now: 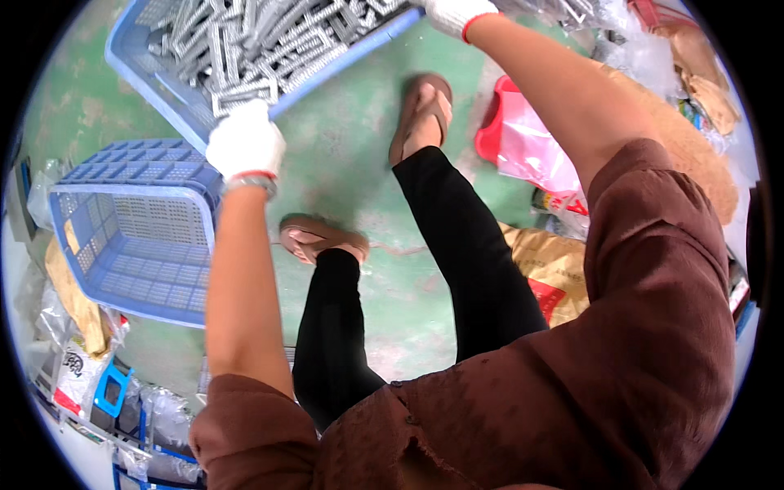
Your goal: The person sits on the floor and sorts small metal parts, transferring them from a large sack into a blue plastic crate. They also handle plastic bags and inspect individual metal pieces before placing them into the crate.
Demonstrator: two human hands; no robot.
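Both white-gloved hands clamp the blue plastic lattice crate (184, 102) of grey metal brackets (269, 41): left hand (245, 143) on its near rim, right hand (453, 12) on the far corner. Crate looks mid-lift or tilt. Empty blue basket (135, 229) sits just below-left of the left hand; next move needs a level, two-handed carry.

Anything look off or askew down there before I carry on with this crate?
The blue crate full of grey metal parts sits tilted, gripped at its rim by the gloved left hand and right hand. A second, empty blue crate lies tipped on the green floor. Nothing has spilled.
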